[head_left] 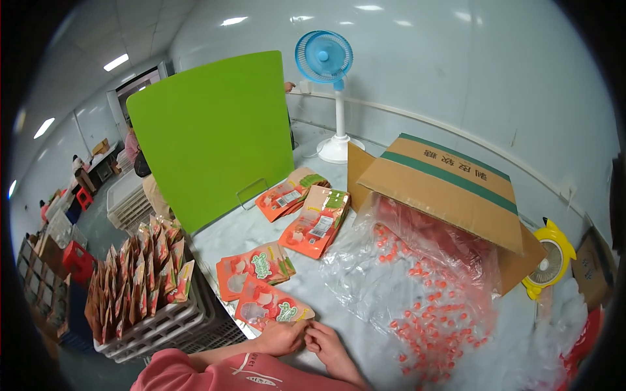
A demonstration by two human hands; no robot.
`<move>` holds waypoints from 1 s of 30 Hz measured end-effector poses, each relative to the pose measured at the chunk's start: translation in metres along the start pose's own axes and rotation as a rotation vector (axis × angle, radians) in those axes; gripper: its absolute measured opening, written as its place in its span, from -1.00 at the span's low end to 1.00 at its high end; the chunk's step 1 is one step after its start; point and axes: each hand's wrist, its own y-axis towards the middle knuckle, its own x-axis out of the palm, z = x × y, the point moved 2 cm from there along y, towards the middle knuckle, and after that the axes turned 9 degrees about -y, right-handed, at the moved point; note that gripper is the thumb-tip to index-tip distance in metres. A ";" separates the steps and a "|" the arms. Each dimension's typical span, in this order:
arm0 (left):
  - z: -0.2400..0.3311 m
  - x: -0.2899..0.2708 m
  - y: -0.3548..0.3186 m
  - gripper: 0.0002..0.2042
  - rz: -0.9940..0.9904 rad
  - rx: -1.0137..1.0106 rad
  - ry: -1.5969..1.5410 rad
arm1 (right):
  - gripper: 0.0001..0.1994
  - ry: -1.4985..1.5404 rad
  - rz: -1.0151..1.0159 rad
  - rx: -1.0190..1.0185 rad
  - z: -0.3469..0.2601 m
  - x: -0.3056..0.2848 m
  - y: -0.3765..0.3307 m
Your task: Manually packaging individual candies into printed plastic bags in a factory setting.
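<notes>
An orange-red printed pouch [268,304] lies at the table's front edge, just beyond my hands. My left hand [282,337] is closed at the pouch's near right corner, its fingertips pinching there. Right beside it, my right hand [327,347] has curled fingers meeting the left fingertips. Whatever lies between those fingers is hidden. Behind this pouch lies a fanned stack of similar pouches [251,266]. Two more pouch stacks, one on the right [316,221] and one farther back [287,195], sit beyond it.
Small red candies [437,319] spill from a clear plastic bag in a tilted cardboard box [443,189] on the right. A crate of filled pouches [147,332] stands left. A green panel [212,137], blue fan [324,58] and yellow fan [551,259] border the table.
</notes>
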 end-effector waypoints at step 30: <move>0.034 0.017 -0.015 -0.45 -0.080 0.442 -0.051 | -0.65 -0.150 0.257 -0.063 0.004 0.041 0.004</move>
